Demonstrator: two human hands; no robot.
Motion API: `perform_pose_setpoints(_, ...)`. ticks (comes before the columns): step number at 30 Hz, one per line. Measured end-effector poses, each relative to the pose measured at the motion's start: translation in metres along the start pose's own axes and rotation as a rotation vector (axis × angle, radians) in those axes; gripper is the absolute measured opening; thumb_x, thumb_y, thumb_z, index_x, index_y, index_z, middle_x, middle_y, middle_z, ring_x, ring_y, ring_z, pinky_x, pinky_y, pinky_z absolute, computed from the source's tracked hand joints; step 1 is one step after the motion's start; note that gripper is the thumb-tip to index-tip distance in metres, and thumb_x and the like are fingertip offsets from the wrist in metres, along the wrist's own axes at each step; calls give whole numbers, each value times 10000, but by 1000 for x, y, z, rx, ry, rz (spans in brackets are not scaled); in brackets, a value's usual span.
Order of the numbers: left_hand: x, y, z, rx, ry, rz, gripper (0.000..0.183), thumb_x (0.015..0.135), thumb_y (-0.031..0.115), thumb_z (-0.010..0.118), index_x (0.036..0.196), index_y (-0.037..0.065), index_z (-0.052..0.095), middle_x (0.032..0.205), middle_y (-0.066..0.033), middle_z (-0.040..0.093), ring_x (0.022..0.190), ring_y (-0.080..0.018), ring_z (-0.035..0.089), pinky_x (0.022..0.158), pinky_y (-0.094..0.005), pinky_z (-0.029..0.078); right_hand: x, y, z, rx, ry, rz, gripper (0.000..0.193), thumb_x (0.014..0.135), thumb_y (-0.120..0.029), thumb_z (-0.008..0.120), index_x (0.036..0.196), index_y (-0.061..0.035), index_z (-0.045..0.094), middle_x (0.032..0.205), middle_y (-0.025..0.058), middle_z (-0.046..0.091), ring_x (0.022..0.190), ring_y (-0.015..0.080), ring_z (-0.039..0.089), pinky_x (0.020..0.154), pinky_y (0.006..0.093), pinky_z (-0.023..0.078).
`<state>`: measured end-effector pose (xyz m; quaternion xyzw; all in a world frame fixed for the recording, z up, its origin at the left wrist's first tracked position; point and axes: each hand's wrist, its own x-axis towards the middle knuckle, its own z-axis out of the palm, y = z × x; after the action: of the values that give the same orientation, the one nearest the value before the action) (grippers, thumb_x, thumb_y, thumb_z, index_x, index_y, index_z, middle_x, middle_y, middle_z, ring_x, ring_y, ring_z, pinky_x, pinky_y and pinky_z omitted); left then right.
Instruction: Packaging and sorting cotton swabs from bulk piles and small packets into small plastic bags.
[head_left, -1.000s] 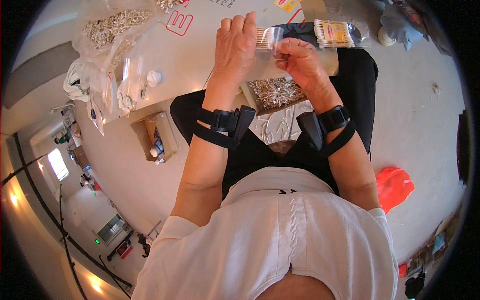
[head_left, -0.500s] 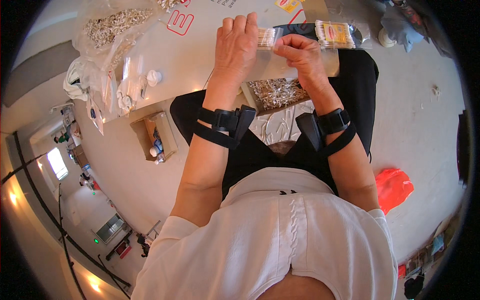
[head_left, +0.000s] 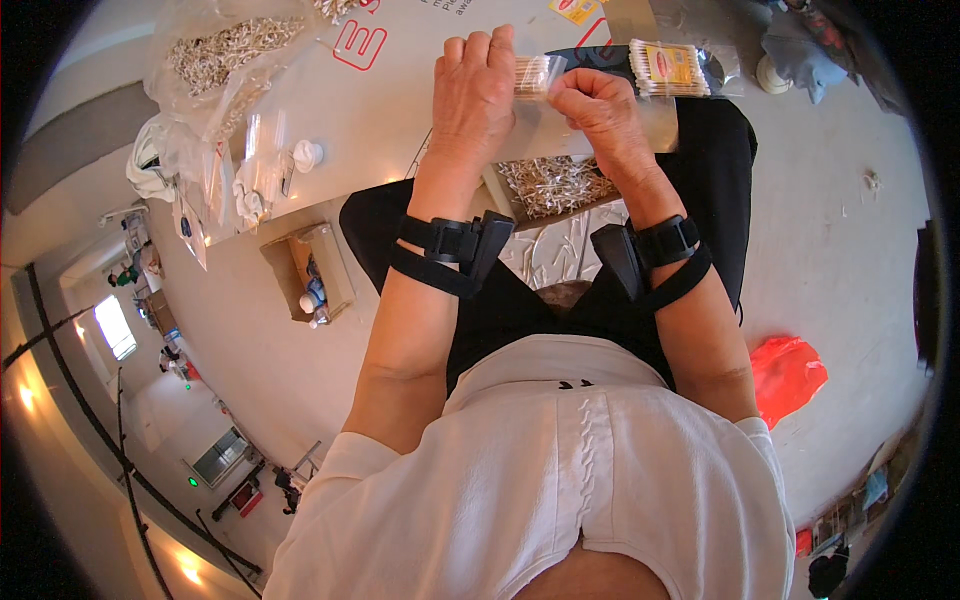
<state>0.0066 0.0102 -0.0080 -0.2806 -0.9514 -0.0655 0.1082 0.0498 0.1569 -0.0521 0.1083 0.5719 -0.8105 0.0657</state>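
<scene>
Pale concrete floor [head_left: 850,250], white table [head_left: 360,110]

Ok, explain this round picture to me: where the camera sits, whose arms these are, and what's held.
The camera sits on a person's head and looks down, so the wide lens bends everything into a circle. The two bare arms coming up from the bottom are that person's own, each with a black strap at the wrist. The left hand and right hand meet over a small clear bag of cotton swabs and hold it between them. Beyond them a filled swab pack lies on the table. A tray of loose swabs sits under the hands, and a big bag of swabs lies at far left.
</scene>
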Motion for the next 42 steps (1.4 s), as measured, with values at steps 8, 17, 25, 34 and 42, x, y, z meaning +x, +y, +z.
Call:
perform_pose_setpoints(8, -3, -8, 7, -127, 73, -44, 571, 622, -97, 557, 1174, 30, 492, 977, -126, 527, 916, -327, 466, 812, -403, 411, 2, -4, -6, 318, -57, 52, 84, 784, -111, 642, 791, -28, 640, 667, -13, 554, 571, 59, 459, 528, 194, 352)
perform_pose_setpoints(17, -4, -1, 11, -331, 81, -177, 542, 629, -125, 550, 1130, 79, 513, 1002, -126, 521, 947, -333, 460, 841, -399, 402, -4, -12, -5, 622, -11, 45, 97, 787, -24, 620, 877, 1, 646, 750, 11, 600, 612, 63, 476, 565, 199, 388)
perform_pose_setpoints(25, -3, -2, 14, -336, 180, -133, 545, 608, -151, 533, 1108, 64, 510, 954, -126, 525, 896, -337, 461, 788, -402, 401, -16, -27, 9, 393, 141, -124, 95, 768, -22, 649, 861, -7, 662, 722, -22, 602, 608, 44, 484, 566, 183, 392)
perform_pose_setpoints(34, 2, 6, 11, -244, 214, -150, 538, 610, -149, 538, 1107, 53, 516, 921, -132, 528, 869, -344, 467, 776, -419, 393, -18, -30, 14, 188, 206, -214, 90, 794, -40, 644, 864, 17, 652, 733, 3, 624, 629, 51, 547, 586, 188, 452)
perform_pose_setpoints(42, 4, 9, 7, -176, 199, -162, 554, 600, -143, 553, 1118, 48, 505, 932, -132, 521, 888, -341, 462, 780, -418, 390, -15, -27, 15, 251, 203, -186, 108, 794, -39, 650, 878, 27, 653, 737, 11, 629, 630, 61, 553, 584, 195, 458)
